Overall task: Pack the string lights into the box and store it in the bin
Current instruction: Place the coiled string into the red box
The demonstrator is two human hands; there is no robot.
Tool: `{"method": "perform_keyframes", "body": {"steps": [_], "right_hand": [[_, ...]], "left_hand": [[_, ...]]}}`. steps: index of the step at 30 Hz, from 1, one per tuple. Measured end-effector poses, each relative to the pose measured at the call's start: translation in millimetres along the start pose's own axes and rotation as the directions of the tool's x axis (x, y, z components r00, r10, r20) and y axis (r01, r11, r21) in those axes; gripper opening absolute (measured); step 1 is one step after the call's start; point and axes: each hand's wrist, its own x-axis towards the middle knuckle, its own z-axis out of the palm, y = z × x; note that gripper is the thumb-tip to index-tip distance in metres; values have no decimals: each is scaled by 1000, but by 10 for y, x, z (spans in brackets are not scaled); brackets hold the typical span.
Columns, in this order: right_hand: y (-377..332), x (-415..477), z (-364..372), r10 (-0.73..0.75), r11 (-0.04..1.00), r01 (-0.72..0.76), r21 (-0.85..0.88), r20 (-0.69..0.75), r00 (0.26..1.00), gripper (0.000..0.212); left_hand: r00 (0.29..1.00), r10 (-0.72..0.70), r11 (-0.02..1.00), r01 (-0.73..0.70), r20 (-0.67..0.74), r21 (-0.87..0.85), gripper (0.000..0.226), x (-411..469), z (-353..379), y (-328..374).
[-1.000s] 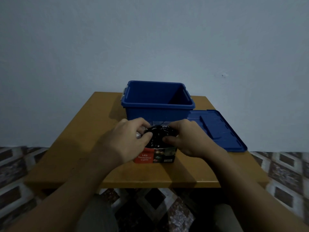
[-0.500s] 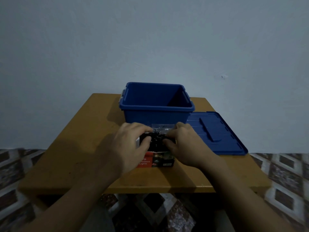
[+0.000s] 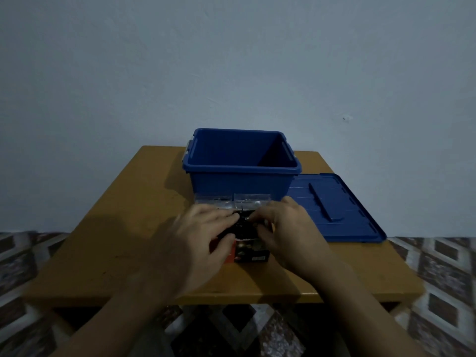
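Observation:
A small red and black box (image 3: 251, 253) stands open on the wooden table (image 3: 123, 228), its pale flaps (image 3: 233, 198) folded back toward the bin. A dark bundle of string lights (image 3: 242, 222) sits in the box's mouth. My left hand (image 3: 198, 235) is on the bundle's left side, fingertips on top and thumb curled against the box front. My right hand (image 3: 286, 228) pinches the bundle from the right. Most of the lights and the box are hidden under both hands. The open blue bin (image 3: 242, 173) stands just behind.
The blue bin lid (image 3: 334, 207) lies flat to the right of the bin, partly over the table's right edge. A plain wall rises behind the table. Patterned floor tiles (image 3: 438, 266) show on both sides and below the near edge.
The bundle of lights has gone lower into the box. Both hands have come closer together over it, and the box's back flaps now show behind the fingers.

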Motion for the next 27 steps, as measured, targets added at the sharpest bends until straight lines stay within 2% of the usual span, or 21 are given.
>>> {"method": "perform_keyframes", "body": {"steps": [5,10,14,18,20,22,24,26,27], "right_hand": [[19,42,-13,71,997,-71,-2,123,990,31],[6,-26,-113,82,993,-94,77,147,986,26],[23,-92,15,19,998,-8,-57,188,982,35],[-15,-114,91,28,997,-12,-79,195,980,36],[-9,-122,118,28,996,-13,-83,183,983,38],[12,-148,166,24,999,-20,-38,104,994,36],[38,-178,197,86,988,-77,132,-66,994,25],[75,-174,209,235,927,-161,340,-189,954,17],[89,-157,207,321,880,-214,423,-198,926,12]], "left_hand": [[997,7,993,-16,73,113,63,-13,62,-21],[996,49,996,-43,-71,80,42,-66,89,-48],[997,42,995,-36,-70,93,41,-97,179,-75],[998,49,993,-44,-42,108,44,-131,168,-36],[998,35,999,-35,-49,13,44,-125,146,-36],[991,-78,966,47,-113,-253,35,-118,97,-26],[955,-226,862,104,-193,-496,21,-120,49,-17],[909,-354,796,168,-222,-581,13,-112,4,-23],[885,-416,771,221,-209,-597,9,-96,-15,-31]]}}
